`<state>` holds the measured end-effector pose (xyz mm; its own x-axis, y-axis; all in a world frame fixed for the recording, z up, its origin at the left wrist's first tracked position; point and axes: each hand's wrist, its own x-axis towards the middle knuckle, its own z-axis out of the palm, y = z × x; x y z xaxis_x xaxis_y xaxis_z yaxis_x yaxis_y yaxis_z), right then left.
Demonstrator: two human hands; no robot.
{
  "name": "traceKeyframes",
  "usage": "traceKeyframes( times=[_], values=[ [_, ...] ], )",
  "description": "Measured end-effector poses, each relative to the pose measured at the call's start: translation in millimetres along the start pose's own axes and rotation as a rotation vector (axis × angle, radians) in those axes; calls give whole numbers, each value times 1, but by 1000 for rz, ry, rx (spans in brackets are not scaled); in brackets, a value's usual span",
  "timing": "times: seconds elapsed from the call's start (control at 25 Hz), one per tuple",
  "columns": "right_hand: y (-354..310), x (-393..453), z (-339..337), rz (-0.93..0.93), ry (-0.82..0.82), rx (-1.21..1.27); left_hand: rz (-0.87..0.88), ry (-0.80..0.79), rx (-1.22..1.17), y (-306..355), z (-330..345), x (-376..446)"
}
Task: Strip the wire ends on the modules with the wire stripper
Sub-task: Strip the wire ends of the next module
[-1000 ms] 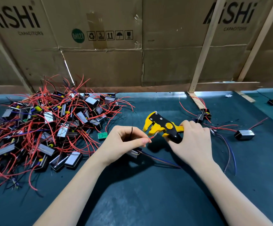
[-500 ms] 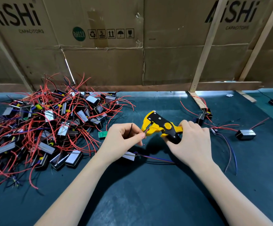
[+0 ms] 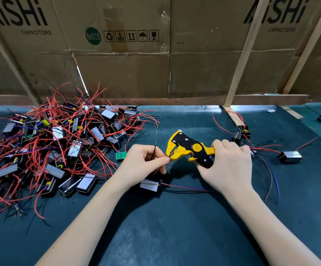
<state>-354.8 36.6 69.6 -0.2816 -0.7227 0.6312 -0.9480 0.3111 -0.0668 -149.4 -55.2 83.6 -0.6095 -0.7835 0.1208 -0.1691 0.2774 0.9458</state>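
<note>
A person's left hand (image 3: 144, 162) pinches a thin red wire (image 3: 170, 155) between thumb and forefinger, feeding its end into the head of a yellow-and-black wire stripper (image 3: 189, 148), while a black wire (image 3: 154, 150) rises from between the same curled fingers. The right hand (image 3: 227, 162) wraps its fingers around the stripper's handles, the tool lying nearly level with its head pointing toward the left hand; how far the handles are squeezed cannot be told. Just below the left hand, a small module (image 3: 149, 184) with a pale top face sits on the dark green work mat (image 3: 175, 227), red and blue leads (image 3: 182, 187) trailing from it toward the right wrist. A small green connector (image 3: 121, 155) lies just beside the left hand on its outer side. Farther out on that side, a large heap of modules (image 3: 60, 143) tangled in red wires spreads across the mat. Beyond the right hand, a single black module (image 3: 289, 157) rests with its wires fanned out, and a few more modules (image 3: 242, 131) lie near the foot of a wooden batten (image 3: 240, 70). Behind both hands, flattened cardboard boxes (image 3: 127, 54) printed with capacitor branding form a wall along the bench's far edge.
</note>
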Motion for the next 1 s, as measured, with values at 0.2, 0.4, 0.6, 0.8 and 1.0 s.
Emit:
traceKeyframes(
  times=[0.2, 0.4, 0.6, 0.8, 1.0],
  values=[
    [1, 0, -1, -7, -9, 5, -70, -71, -105, 1, -2, 0],
    [0, -1, -2, -17, -32, 16, -99, -101, -100, 1, -3, 0],
    [-1, -2, 0, -30, -16, 14, -93, -103, -63, -1, -4, 0],
    [1, -1, 2, -51, -45, 20, -96, -131, -59, -1, -4, -1],
    [-1, 0, 3, -44, -65, 51, -93, -151, -70, -2, -6, -2]
  ],
)
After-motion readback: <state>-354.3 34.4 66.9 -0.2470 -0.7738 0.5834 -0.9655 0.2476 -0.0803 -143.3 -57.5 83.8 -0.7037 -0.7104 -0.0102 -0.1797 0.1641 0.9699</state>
